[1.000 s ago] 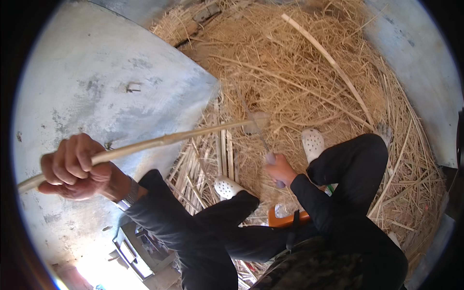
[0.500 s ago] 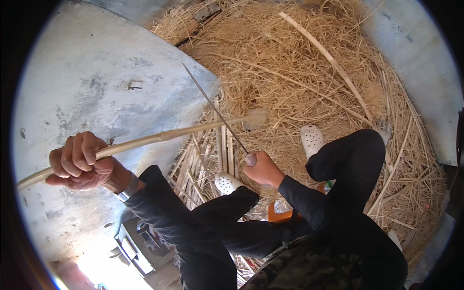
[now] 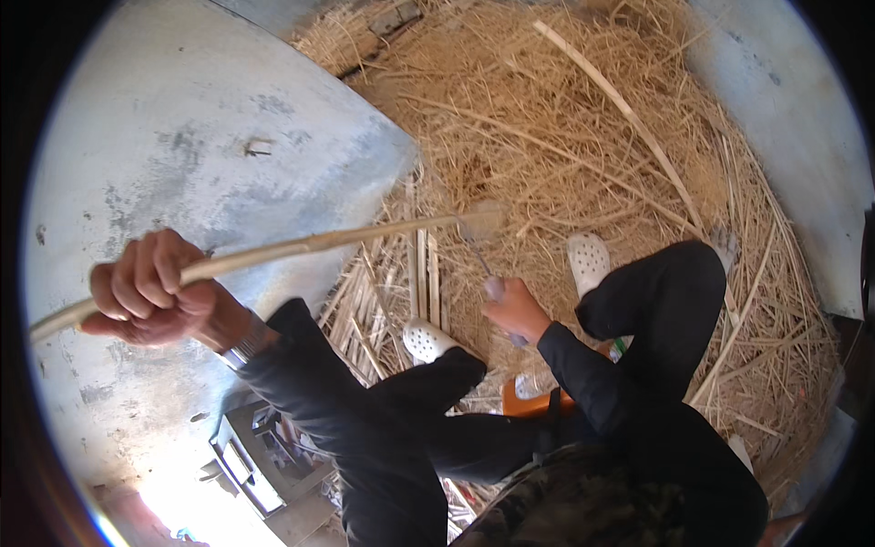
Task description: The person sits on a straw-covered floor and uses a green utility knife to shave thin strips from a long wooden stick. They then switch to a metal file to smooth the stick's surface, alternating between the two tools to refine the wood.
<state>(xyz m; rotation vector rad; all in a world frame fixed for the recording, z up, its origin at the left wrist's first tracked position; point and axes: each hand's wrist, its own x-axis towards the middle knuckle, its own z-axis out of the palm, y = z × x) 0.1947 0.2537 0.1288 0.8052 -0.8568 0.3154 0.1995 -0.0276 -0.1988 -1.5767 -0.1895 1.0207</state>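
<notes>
Left hand fisted, arm out wide; right hand closed, prob. gripping, elbow bent.

The left hand grips a long stick lying left of the straw heap.

Long pale cane held near-level over straw; thin blade, probably knife, at its tip

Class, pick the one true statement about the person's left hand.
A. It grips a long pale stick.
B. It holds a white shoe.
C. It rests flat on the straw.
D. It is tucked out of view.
A: the left hand is curled round the long pale stick, raised over the grey floor.
</notes>
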